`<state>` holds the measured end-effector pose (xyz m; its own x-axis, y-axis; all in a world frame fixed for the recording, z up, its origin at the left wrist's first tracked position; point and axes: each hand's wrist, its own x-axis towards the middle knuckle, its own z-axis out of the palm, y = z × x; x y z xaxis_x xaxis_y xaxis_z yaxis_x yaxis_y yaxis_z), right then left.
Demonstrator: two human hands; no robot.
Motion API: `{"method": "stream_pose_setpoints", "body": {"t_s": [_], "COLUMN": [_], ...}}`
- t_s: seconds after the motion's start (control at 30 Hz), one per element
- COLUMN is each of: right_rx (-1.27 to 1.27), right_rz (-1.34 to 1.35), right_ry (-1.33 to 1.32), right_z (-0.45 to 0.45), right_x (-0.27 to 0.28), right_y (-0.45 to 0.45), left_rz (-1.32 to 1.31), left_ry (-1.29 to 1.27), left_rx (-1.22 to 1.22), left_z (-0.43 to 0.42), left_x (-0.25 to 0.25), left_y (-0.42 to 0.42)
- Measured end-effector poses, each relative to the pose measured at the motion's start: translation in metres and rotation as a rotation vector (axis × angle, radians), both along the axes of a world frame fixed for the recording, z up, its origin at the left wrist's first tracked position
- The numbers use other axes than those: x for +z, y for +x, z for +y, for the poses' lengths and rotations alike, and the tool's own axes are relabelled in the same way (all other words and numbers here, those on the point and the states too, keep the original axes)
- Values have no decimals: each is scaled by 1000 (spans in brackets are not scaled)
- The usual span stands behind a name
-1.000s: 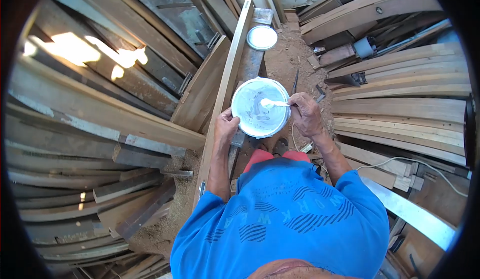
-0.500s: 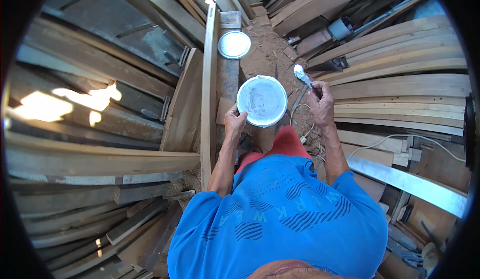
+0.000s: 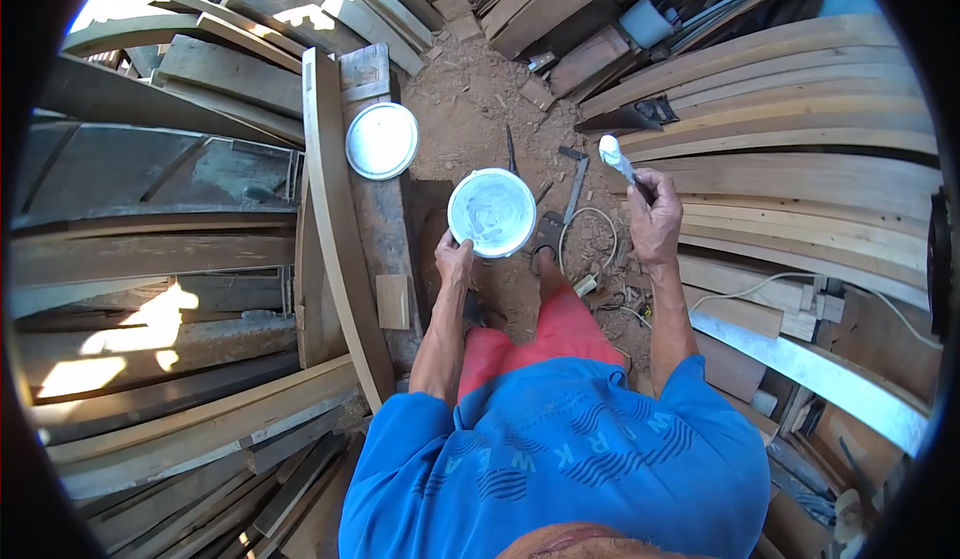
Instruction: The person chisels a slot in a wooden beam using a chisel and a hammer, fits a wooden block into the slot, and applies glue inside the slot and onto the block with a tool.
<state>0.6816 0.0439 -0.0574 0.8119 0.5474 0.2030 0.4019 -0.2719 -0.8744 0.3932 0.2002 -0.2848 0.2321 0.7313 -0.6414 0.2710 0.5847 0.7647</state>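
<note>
A round white bucket [image 3: 492, 213] with white paste smeared inside is held at its near left rim by my left hand [image 3: 455, 261]. My right hand [image 3: 656, 217] grips a small tool [image 3: 617, 157] by its handle, out to the right of the bucket. A thick lump of white paste covers the tool's raised tip. The tool's exact shape under the paste cannot be made out. Beyond the bucket to the left, a round white lid [image 3: 382, 141] lies on a narrow wooden bench [image 3: 378, 221].
A long plank [image 3: 335, 219] stands along the bench's left side, and a small wood block [image 3: 393, 302] lies on the bench. A metal square [image 3: 577, 184] and a pale cable [image 3: 612, 234] are on the dusty ground. Stacked boards [image 3: 800, 187] line the right side.
My right hand has lifted the paste-covered tool out of the bucket and moved it right. The view has turned, so the bench and lid now appear farther left.
</note>
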Motion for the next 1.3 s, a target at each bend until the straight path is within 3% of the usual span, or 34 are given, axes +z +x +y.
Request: {"method": "stream_pose_setpoints", "body": {"t_s": [0.07, 0.13, 0.23, 0.37, 0.43, 0.7, 0.77, 0.97, 1.17, 1.3], "right_rx": [0, 11, 29, 56, 54, -20, -56, -166, -243, -287], "right_rz": [41, 121, 189, 185, 154, 201, 177, 278, 309, 347], "right_ry": [-3, -56, 12, -27, -45, -176, -139, -201, -275, -330], "right_z": [1, 2, 16, 21, 22, 24, 23, 10, -10, -26], "right_x": [-17, -27, -28, -16, -20, -34, -49, -126, -206, -242], "right_y": [21, 45, 71, 108, 124, 135, 136, 139, 144, 145], "left_rz": [107, 85, -25, 55, -38, -71, -157, -25, -83, -167], "left_ry": [22, -65, 67, 4, -18, -114, -165, -185, -168, -114], "left_rx": [-52, -39, 117, 32, 56, 206, 229, 164, 159, 143], "left_z": [8, 17, 23, 46, 59, 103, 120, 158, 208, 243], "left_x": [-8, -12, -26, -17, -18, -56, -78, -191, -295, -332], "left_y": [29, 55, 90, 120, 138, 187, 210, 256, 299, 336]}}
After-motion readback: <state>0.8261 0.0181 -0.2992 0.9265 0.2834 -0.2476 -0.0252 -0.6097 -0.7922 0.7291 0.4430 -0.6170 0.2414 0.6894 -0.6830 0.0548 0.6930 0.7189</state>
